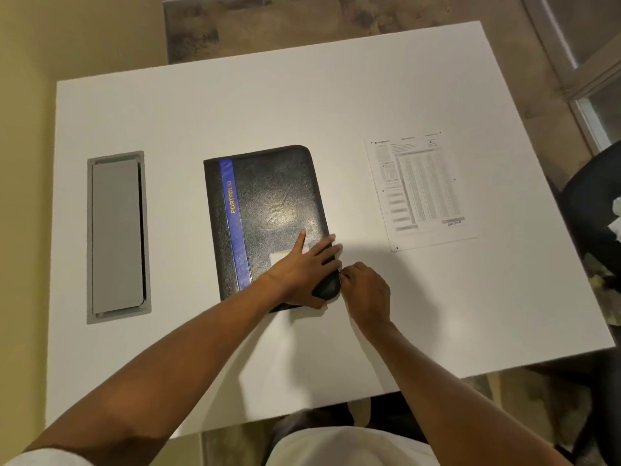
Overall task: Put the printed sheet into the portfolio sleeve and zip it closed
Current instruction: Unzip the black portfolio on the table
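Observation:
A black portfolio (268, 203) with a blue stripe and gold lettering lies closed in the middle of the white table (235, 105). My left hand (304, 267) rests flat on its near right corner, fingers spread over the right edge. My right hand (364, 290) sits just beside that corner, fingertips pinched at the portfolio's edge where a small zip pull shows. The printed sheet (420, 190) lies flat on the table to the right of the portfolio, apart from both hands.
A grey rectangular cable hatch (116, 237) is set into the table at the left. A dark chair (591, 230) stands at the table's right edge. The table's near edge runs just in front of my body.

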A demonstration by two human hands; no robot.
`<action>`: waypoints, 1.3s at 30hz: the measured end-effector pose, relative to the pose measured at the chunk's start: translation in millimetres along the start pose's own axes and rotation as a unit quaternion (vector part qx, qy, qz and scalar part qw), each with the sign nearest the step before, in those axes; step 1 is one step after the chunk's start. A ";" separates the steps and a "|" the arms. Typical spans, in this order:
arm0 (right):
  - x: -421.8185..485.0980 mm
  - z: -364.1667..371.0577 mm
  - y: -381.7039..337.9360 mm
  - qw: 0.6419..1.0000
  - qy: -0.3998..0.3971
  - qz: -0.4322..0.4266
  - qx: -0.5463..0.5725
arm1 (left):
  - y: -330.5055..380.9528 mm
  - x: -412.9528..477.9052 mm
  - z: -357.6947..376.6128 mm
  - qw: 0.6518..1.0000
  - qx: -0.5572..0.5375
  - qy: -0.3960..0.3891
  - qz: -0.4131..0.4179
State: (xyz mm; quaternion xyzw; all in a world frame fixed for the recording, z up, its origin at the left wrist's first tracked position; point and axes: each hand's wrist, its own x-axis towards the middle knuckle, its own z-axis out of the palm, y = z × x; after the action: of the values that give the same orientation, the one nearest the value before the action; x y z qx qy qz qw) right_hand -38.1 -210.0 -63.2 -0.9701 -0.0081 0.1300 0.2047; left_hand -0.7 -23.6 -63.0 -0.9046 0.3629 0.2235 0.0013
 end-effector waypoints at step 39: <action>-95.0 94.5 -128.8 0.974 -0.149 -0.094 0.143 | -0.2 -8.0 -47.1 1.000 -0.002 -0.004 0.012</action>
State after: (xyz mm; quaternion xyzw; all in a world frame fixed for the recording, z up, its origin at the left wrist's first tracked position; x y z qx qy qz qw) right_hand -149.2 -61.2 -71.6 -0.8956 -0.1106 0.2531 0.3487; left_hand 13.3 -25.9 -17.4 -0.8995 0.3731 0.2276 -0.0013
